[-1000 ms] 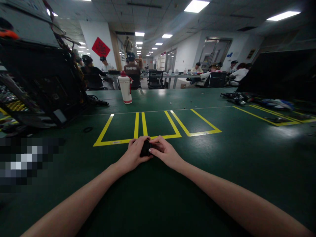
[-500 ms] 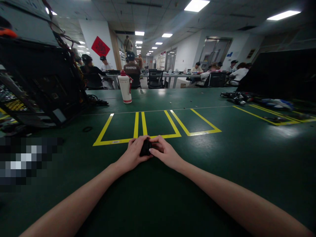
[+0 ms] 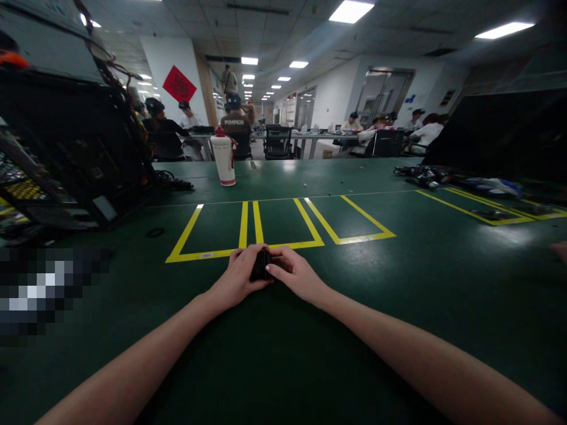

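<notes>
Between my two hands is a small black object (image 3: 260, 265), dark and partly covered by fingers, so its kind does not show. My left hand (image 3: 243, 269) wraps round its left side, thumb low and fingers over the top. From the right, my right hand (image 3: 295, 273) grips it with the thumb on the near face and the fingers behind. Both hands are low at the green tabletop (image 3: 283, 348), just in front of the yellow tape outlines (image 3: 296, 244).
A black open-sided case with wires (image 3: 66, 153) stands at left, near a black ring (image 3: 155, 232). Farther back is a white cup with a red lid (image 3: 225, 159). Cables (image 3: 423, 175) and a dark panel (image 3: 500, 133) lie right. Another person's hand (image 3: 560, 250) shows at the right edge.
My hands keep their hold on the black object with hardly any movement. Another person's hand has come into view at the right edge. The view has shifted very slightly.
</notes>
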Demonstrator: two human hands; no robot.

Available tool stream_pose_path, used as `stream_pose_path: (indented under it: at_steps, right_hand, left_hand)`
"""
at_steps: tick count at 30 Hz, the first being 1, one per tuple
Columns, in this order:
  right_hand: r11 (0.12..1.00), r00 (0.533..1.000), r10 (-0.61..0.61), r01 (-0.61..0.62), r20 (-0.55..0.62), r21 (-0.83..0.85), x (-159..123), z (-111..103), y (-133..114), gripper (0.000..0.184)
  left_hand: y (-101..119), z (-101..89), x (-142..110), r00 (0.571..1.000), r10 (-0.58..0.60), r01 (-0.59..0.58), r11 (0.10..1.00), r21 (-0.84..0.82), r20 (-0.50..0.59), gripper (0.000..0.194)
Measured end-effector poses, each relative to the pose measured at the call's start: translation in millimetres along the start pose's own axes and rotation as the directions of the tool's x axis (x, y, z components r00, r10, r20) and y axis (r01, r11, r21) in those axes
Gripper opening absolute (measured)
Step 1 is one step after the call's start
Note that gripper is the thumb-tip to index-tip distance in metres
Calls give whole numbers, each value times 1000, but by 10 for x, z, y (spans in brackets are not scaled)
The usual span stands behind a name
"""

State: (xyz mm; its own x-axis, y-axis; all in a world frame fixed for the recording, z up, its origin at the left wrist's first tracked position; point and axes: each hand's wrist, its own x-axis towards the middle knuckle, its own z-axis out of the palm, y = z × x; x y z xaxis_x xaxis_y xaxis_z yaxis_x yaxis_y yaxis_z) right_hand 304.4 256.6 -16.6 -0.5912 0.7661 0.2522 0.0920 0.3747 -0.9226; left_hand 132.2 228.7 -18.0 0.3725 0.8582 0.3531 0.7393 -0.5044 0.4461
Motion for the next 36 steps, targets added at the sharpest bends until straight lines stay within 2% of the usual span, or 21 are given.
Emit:
stream_pose_path:
  at_steps: [9,16,28,33,36]
  right_hand:
    - [996,997,-74,73,-20,-50,-27,9,-33,22]
    - [999,999,-21,20,-29,-35,-7,9,3,32]
    - [996,996,-74,73,-41,-44,-28,3,-36,21]
    - [999,999,-28,26,-39,-37,-17,1,-30,32]
    - [998,1000,-11,10,-24,-55,-17,-4,-19,31]
  left_hand:
    - [124,-120,-3,998,-13,15,1000,-25,58,52]
    - [113,-112,-4,998,-22,24,999,-28,52,53]
    - [28,-14,7,1000,3,-3,1000,-8,-3,53]
    - [25,-28,-6,999,-22,23,1000,-18,26,54]
    - [33,-35,-10,1000,-24,24,1000,-16,16,54]
